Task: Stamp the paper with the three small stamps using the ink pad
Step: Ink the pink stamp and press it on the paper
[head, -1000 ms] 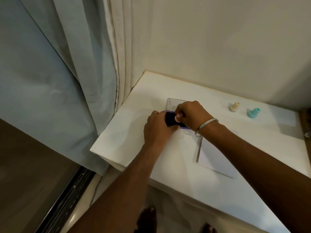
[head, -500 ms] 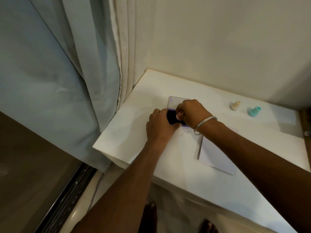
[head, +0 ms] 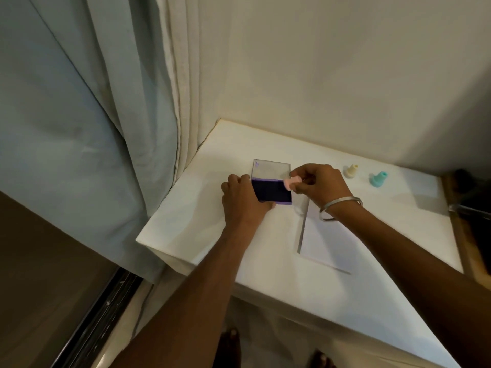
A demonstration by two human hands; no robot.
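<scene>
Nearest the person, the white paper lies flat on the table, its near corner pointing toward the table's near edge, and no mark is visible on it. The right forearm crosses above its right side.

Moving farther in, the left hand lies flat with fingers spread, pinning the near left corner of the ink pad. That hand grips nothing; it just presses down to hold the case. The dark pad is exposed, and the clear lid lies opened back on the far side.

Now the right hand, just right of the pad. Its fingers are closed around the pink stamp, pinched by the handle, with the round face turned left over the pad's right edge. Whether the face carries ink, I cannot tell.

Farthest out, near the wall, the cream stamp and the teal stamp stand upright side by side, apart from each other and untouched.

The risks from here, as I judge them: the paper is loose, with no hand holding it, so a stamp pressed at a slant could slide it and smear the print. A tilted stamp would also leave a partial mark. The bangle and the forearm hang over the paper and could drag it, or any wet ink. A lifted left hand might let the pad follow the stamp.
</scene>
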